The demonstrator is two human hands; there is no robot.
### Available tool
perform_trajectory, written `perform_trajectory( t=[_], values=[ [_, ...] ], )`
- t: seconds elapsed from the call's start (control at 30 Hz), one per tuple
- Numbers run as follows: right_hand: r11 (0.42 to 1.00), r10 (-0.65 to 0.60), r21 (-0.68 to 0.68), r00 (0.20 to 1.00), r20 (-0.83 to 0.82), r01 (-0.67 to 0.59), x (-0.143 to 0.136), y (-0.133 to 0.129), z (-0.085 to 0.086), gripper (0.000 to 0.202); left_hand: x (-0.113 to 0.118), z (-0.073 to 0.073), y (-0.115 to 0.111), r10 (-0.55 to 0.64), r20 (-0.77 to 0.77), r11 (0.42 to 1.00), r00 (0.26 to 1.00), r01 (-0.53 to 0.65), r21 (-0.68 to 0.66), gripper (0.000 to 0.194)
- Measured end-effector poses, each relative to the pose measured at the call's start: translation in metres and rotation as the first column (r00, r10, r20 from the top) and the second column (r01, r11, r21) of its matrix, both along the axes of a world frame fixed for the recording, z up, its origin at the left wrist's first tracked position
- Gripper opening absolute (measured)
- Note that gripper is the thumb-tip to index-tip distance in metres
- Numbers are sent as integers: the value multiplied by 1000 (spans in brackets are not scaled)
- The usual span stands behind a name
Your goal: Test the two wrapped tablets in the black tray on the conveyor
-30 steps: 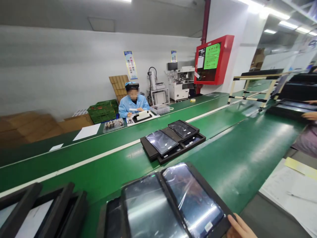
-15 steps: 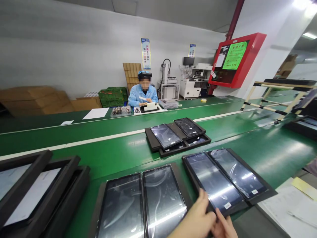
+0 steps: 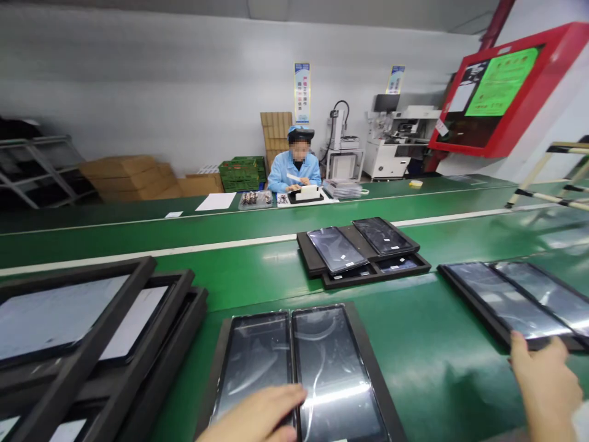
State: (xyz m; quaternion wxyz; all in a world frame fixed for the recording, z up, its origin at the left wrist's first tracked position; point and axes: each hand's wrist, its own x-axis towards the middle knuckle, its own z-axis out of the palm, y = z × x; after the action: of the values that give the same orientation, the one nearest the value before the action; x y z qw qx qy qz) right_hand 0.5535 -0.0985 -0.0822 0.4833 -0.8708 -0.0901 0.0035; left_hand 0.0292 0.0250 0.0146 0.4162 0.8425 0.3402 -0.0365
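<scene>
Right hand [image 3: 545, 374] is gripping the near edge of the right-side screen tray [image 3: 519, 301] on the green conveyor belt [image 3: 427, 356]. Left hand [image 3: 257, 417] is lying flat, fingers loose, on the near tray [image 3: 322, 368]. Best sliding flat, off the glass.

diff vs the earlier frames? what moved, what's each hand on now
The right tray slid right along the belt; the right hand sits at its near edge. The left hand came down onto the near tray. The middle tray stack and seated co-worker are unchanged.
</scene>
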Motion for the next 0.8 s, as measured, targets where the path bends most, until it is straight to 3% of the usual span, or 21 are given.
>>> perform_trajectory(
  t=[0.07,0.1,0.17,0.2,0.27,0.37,0.5,0.67,0.8],
  values=[
    [973,219,-89,973,75,-212,-31,20,-1,88,-5,0,18,41,-59,997,997,-37,73,53],
    [929,365,-94,927,80,-358,-53,36,-6,81,0,-3,29,69,-98,991,993,-57,125,54],
    [691,720,-35,683,122,-722,-103,71,-21,69,22,-13,53,156,-206,954,966,-93,286,57],
    [609,788,-21,601,135,-793,-127,88,-31,65,36,-20,66,220,-206,931,953,-142,337,59],
    [542,832,-7,535,148,-840,-165,117,-49,65,61,-37,86,330,-202,885,922,-227,406,62],
    [592,794,22,588,157,-806,-191,134,-69,66,80,-61,98,399,-175,834,900,-277,477,54],
    [625,763,81,630,145,-776,-189,127,-77,61,78,-77,92,435,-118,785,892,-312,535,45],
    [625,765,132,637,94,-769,-187,121,-75,60,87,-80,95,498,-105,766,861,-381,517,32],
    [625,768,176,639,34,-761,-188,126,-74,65,92,-71,106,495,-105,800,863,-405,442,37]
  ],
)
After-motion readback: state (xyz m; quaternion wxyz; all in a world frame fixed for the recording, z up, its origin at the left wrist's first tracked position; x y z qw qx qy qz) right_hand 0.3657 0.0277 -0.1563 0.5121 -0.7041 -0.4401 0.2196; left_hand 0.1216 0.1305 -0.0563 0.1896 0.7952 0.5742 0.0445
